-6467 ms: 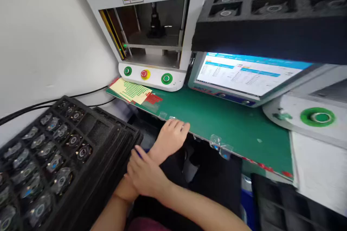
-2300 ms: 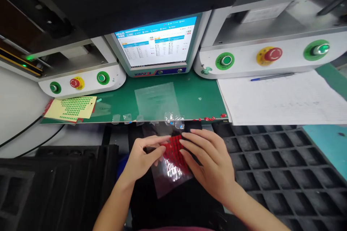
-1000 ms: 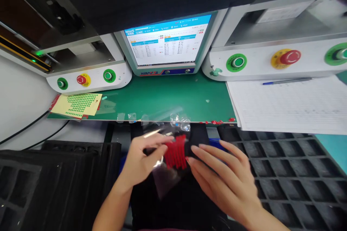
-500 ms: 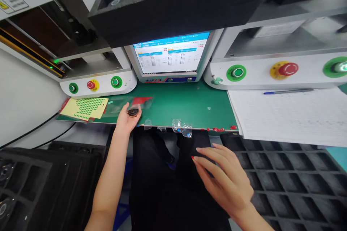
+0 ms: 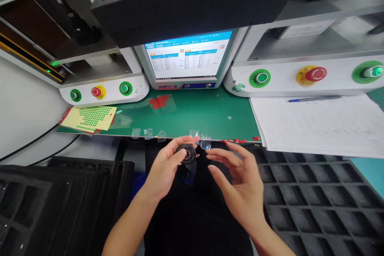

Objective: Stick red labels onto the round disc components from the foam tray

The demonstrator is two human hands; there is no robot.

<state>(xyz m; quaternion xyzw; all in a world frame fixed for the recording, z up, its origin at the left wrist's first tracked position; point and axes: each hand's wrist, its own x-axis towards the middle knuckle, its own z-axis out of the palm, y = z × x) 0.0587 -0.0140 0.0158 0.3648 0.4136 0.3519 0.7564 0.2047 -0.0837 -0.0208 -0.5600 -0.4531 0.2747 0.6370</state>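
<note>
My left hand [image 5: 168, 164] is closed on a black round part [image 5: 187, 154] with a ringed face and small copper-coloured tabs at its rim. The thumb lies across the face and the fingers are behind it. Just to the right, my right hand [image 5: 240, 180] is open, its thumb and fingers apart and turned towards the part without touching it. Both hands are over the lap, close to the front edge of the green tabletop [image 5: 207, 108]. Pieces of clear film [image 5: 205, 143] and small red bits [image 5: 240, 141] are stuck along that edge.
A monitor [image 5: 186, 62] stands between two machines with green and red buttons [image 5: 316, 74]. Overhead juts a black foam tray [image 5: 186, 18]. Paper sheets [image 5: 315, 124] with a pen [image 5: 315, 99] lie right; a yellow sticker sheet [image 5: 93, 118] left. Foam trays [image 5: 324, 204] flank my lap.
My left hand has come right and towards me with the round part, off the tabletop. My right hand has moved slightly up; the red speck at its fingertip no longer shows.
</note>
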